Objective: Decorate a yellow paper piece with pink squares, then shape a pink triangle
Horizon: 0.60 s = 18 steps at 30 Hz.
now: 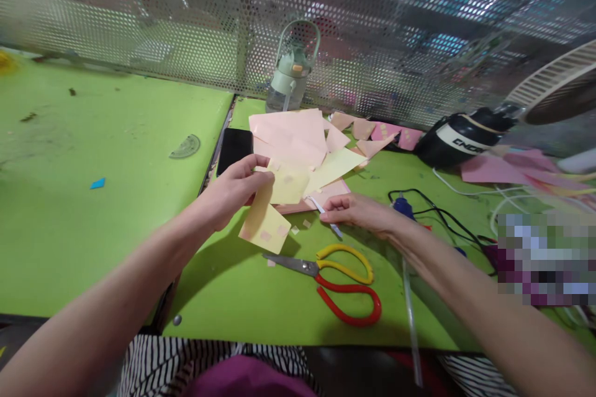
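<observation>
My left hand [235, 189] pinches a folded yellow paper [265, 220] and holds it a little above the green table [116, 198]. Small pink tape squares dot the paper. My right hand [358, 211] rests on the table to the right, fingers curled around a thin white strip [328, 218] that pokes out on both sides. A pile of pink and yellow paper sheets [293, 142] lies just behind both hands. Scissors [338, 279] with one yellow and one red handle lie closed on the table in front of my hands.
A black phone [233, 147] lies left of the paper pile. A pale green water bottle [291, 71] stands against the perforated metal screen [186, 12]. A glue gun [403, 206] with black cable, a black container [459, 139], a fan and more pink paper sit at right.
</observation>
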Available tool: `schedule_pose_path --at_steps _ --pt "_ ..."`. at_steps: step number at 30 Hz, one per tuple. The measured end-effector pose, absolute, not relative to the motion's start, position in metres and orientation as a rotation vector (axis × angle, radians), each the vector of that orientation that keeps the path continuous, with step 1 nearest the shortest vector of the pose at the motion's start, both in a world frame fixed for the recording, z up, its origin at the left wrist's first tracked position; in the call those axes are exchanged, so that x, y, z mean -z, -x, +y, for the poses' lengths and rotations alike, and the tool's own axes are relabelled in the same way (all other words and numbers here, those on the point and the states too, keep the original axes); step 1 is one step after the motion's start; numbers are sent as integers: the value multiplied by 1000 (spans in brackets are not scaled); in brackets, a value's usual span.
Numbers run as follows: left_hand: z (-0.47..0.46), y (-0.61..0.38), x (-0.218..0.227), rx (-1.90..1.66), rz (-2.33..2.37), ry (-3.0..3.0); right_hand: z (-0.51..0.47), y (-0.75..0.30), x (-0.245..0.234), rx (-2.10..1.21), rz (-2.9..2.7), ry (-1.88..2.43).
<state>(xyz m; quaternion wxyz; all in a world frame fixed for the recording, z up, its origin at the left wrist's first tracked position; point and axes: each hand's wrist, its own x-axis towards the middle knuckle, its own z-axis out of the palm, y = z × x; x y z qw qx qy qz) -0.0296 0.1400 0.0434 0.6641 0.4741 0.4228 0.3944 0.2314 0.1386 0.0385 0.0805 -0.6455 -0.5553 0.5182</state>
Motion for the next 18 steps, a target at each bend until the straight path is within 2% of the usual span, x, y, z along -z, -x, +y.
schedule_pose_path --at_steps 12,18 --pt "140 28 -39 -923 977 -1095 110 -228 -94 -1377 -1821 1785" --pt "140 26 -36 -946 942 -1063 107 -204 -98 -1428 -1880 1717"
